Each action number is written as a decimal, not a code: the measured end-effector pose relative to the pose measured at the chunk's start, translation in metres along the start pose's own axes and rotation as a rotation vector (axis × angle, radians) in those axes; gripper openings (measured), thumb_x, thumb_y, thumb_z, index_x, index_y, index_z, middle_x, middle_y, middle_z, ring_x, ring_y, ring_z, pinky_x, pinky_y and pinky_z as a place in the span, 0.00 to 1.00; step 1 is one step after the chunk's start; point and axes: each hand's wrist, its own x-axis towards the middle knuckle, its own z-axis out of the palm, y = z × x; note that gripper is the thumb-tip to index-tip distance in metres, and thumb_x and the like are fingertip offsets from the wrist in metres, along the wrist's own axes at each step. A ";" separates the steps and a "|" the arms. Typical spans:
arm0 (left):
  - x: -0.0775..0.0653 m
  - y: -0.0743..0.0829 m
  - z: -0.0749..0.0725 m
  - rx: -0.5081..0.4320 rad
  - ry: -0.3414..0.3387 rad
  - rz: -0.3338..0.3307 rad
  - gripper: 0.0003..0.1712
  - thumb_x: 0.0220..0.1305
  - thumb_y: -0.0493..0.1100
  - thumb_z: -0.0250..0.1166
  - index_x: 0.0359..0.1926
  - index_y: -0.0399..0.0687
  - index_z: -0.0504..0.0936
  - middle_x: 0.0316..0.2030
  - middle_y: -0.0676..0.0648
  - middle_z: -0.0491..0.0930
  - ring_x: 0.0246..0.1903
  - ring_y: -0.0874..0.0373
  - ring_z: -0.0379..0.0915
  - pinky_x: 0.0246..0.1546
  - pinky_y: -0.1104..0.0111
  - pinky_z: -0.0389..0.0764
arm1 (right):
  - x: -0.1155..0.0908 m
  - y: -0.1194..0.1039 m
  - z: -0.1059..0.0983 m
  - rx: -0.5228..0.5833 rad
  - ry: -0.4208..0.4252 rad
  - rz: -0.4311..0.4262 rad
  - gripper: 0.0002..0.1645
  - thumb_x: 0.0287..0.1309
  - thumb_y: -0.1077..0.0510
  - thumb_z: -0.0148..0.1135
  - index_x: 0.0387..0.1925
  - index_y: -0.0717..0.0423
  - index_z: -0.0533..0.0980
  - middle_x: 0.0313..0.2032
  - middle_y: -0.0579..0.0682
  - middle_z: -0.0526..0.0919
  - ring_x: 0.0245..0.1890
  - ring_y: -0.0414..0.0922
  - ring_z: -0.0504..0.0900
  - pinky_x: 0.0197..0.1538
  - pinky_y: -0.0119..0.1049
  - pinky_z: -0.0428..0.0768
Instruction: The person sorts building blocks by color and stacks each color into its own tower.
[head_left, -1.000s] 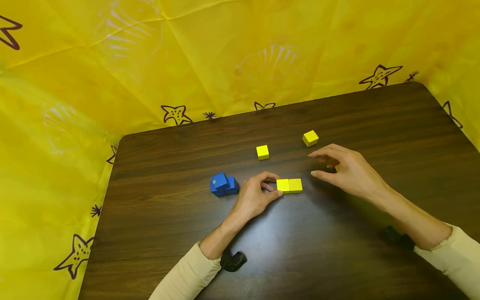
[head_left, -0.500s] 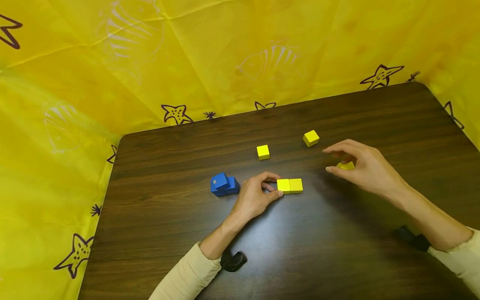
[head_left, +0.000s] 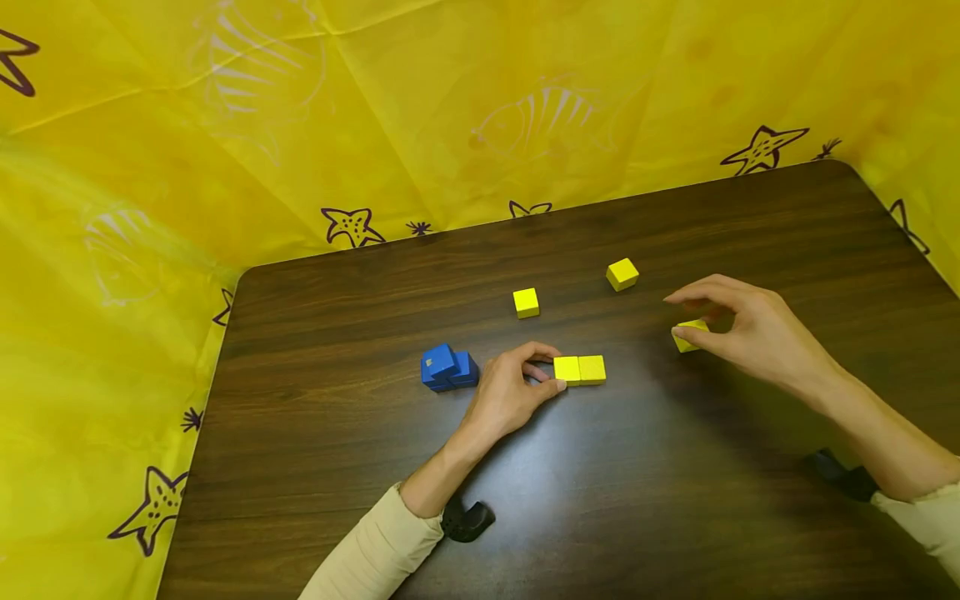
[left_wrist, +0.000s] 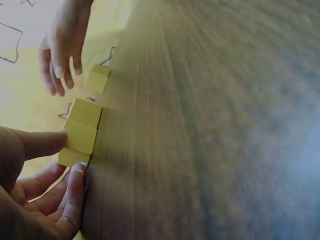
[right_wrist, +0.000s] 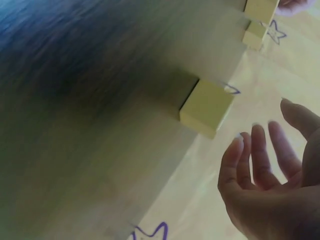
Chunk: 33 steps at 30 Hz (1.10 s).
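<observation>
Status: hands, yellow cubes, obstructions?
Left hand pinching one end of yellow cube pair. Right hand open near rightmost yellow cube, no grip. No visible obstruction.

No text, label, brand, number or sign can be read. The upper blue block (head_left: 441, 360) bears a small pale mark (head_left: 430, 363), too tiny to make out.

Yellow pair (head_left: 579, 370): left side was blocked by left hand (head_left: 510, 387), then blue blocks (head_left: 450, 369). Behind: near cube (head_left: 527, 303), far cube (head_left: 622, 274) flanked a passable gap. Front: surface (head_left: 585, 500) lay open. Right: passage ended at right hand (head_left: 757, 333).
</observation>
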 end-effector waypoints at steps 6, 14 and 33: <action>0.001 -0.001 0.001 -0.010 -0.006 -0.013 0.19 0.58 0.43 0.75 0.51 0.54 0.84 0.44 0.55 0.85 0.33 0.68 0.80 0.37 0.70 0.79 | -0.004 0.011 -0.005 -0.012 -0.034 0.050 0.23 0.54 0.56 0.75 0.53 0.43 0.81 0.50 0.40 0.82 0.39 0.37 0.79 0.36 0.22 0.72; 0.000 -0.001 0.001 -0.009 -0.012 -0.020 0.19 0.58 0.44 0.75 0.51 0.54 0.84 0.44 0.55 0.85 0.33 0.68 0.80 0.37 0.70 0.79 | -0.008 0.026 -0.010 -0.033 -0.077 0.082 0.26 0.54 0.55 0.75 0.55 0.44 0.81 0.52 0.44 0.82 0.37 0.36 0.78 0.38 0.20 0.72; 0.001 -0.001 0.000 -0.011 0.000 0.005 0.19 0.57 0.42 0.76 0.50 0.52 0.85 0.44 0.54 0.85 0.33 0.66 0.81 0.37 0.69 0.79 | -0.008 0.033 -0.005 -0.041 -0.136 0.238 0.24 0.52 0.45 0.77 0.49 0.48 0.82 0.38 0.47 0.85 0.36 0.38 0.80 0.34 0.21 0.70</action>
